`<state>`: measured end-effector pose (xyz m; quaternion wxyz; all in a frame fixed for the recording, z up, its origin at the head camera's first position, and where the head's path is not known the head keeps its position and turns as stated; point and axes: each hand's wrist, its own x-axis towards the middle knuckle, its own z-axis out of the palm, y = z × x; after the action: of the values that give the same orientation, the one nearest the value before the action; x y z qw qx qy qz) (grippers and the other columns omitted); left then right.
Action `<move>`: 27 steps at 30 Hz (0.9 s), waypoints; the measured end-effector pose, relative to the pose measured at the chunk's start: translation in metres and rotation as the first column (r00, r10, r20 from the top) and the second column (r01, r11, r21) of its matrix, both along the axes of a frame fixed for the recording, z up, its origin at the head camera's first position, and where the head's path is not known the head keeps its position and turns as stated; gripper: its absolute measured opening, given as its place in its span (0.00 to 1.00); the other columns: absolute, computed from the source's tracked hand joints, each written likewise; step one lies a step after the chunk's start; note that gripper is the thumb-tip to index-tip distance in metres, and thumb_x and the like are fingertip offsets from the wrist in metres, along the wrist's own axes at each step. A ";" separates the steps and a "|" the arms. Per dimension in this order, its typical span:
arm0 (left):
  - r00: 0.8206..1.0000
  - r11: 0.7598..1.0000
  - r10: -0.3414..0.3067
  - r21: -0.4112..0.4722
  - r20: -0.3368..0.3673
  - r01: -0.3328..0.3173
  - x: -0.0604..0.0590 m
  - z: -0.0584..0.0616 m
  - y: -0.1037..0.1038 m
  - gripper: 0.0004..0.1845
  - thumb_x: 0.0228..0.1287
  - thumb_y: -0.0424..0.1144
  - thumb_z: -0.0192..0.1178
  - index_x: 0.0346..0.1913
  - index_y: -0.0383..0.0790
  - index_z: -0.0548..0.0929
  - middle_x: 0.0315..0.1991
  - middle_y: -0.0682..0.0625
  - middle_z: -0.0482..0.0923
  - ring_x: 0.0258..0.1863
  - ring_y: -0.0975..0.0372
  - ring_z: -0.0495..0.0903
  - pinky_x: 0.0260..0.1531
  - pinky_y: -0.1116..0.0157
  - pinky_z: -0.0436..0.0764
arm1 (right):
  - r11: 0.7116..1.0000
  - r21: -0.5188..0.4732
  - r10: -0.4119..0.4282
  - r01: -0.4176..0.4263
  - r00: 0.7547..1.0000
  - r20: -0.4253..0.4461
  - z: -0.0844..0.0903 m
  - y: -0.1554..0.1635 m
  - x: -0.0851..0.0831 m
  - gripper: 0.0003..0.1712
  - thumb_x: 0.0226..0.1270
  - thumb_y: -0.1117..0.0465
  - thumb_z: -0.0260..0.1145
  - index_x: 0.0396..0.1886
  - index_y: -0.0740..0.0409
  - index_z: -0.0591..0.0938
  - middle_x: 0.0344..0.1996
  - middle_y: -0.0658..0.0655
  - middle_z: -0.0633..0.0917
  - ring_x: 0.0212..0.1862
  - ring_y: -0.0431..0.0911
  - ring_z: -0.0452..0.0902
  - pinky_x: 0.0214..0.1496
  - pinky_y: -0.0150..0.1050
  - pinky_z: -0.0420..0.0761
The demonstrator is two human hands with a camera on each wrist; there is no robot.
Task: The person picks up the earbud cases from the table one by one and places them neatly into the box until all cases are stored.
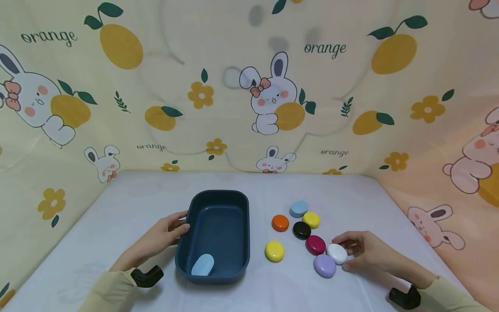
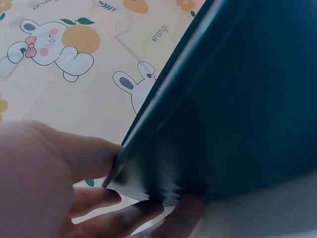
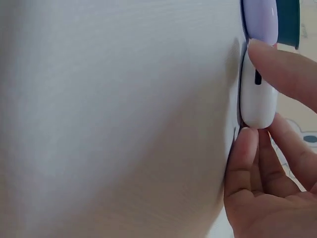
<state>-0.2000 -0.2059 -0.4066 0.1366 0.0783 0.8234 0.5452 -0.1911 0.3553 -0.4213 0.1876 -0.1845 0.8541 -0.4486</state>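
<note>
At the left long side of a dark blue rectangular box (image 1: 222,234), my left hand (image 1: 169,232) grips the rim. The thumb lies over the edge and the fingers are against the outer wall, as the left wrist view shows. Inside the box, at its near left corner, is a light blue piece (image 1: 203,265). My right hand (image 1: 368,253) holds a glossy white disc (image 1: 337,254) between thumb and fingers at the table surface. A small black mark shows on the disc's side (image 3: 258,77). Beside the white disc lie a purple disc (image 1: 325,266) and a crimson disc (image 1: 315,245).
Farther back on the white table (image 1: 269,286) lie a black disc (image 1: 302,230), a yellow disc (image 1: 311,220), an orange disc (image 1: 280,223) and a light blue piece (image 1: 298,209). Another yellow disc (image 1: 274,251) sits nearer the box. A printed cloth (image 1: 218,52) rises behind the table and at both sides.
</note>
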 end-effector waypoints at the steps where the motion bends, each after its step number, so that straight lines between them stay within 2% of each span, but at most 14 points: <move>1: 1.000 1.000 -0.002 0.002 0.002 0.002 0.000 0.000 0.000 0.31 0.75 0.41 0.54 0.74 0.33 0.59 0.64 0.32 0.69 0.58 0.45 0.76 0.49 0.51 0.82 | 1.000 0.003 -0.007 0.007 1.000 0.003 -0.001 0.000 0.000 0.33 0.52 0.61 0.79 0.58 0.65 0.78 0.50 0.61 0.81 0.45 0.52 0.75 0.44 0.33 0.81; 9: 1.000 1.000 0.009 0.002 -0.004 -0.009 0.000 0.000 0.000 0.30 0.75 0.41 0.55 0.73 0.31 0.61 0.63 0.33 0.71 0.57 0.45 0.77 0.48 0.51 0.83 | 0.999 0.005 -0.044 0.044 0.999 -0.009 -0.002 -0.002 -0.002 0.32 0.50 0.62 0.81 0.55 0.64 0.80 0.46 0.60 0.81 0.43 0.54 0.74 0.40 0.33 0.80; 15: 0.998 0.999 0.049 -0.014 -0.049 -0.050 0.000 -0.001 0.001 0.29 0.73 0.41 0.57 0.70 0.31 0.66 0.63 0.35 0.72 0.54 0.48 0.79 0.47 0.54 0.84 | 0.996 -0.011 -0.085 0.085 0.996 0.005 0.000 0.002 -0.003 0.31 0.50 0.62 0.80 0.54 0.64 0.80 0.46 0.59 0.82 0.45 0.53 0.77 0.45 0.33 0.82; 22: 0.997 0.997 0.072 0.017 -0.023 -0.072 0.004 -0.001 0.000 0.30 0.72 0.40 0.60 0.70 0.30 0.66 0.64 0.35 0.71 0.54 0.49 0.79 0.46 0.56 0.84 | 0.985 -0.114 -0.132 0.131 0.991 0.000 0.006 0.000 -0.001 0.31 0.53 0.66 0.78 0.56 0.70 0.77 0.49 0.64 0.81 0.47 0.52 0.79 0.49 0.33 0.83; 27: 0.996 0.996 0.086 0.026 -0.012 -0.085 0.005 0.000 0.000 0.29 0.71 0.39 0.60 0.70 0.31 0.66 0.65 0.36 0.70 0.55 0.49 0.79 0.47 0.57 0.84 | 0.968 -0.208 -0.147 0.141 0.989 -0.015 0.015 -0.015 -0.002 0.31 0.53 0.69 0.77 0.57 0.71 0.75 0.51 0.67 0.80 0.47 0.52 0.80 0.51 0.34 0.83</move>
<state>-0.1953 -0.2058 -0.4067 0.1068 0.0481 0.8197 0.5607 -0.1927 0.3401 -0.4062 0.1216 -0.1471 0.8168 -0.5444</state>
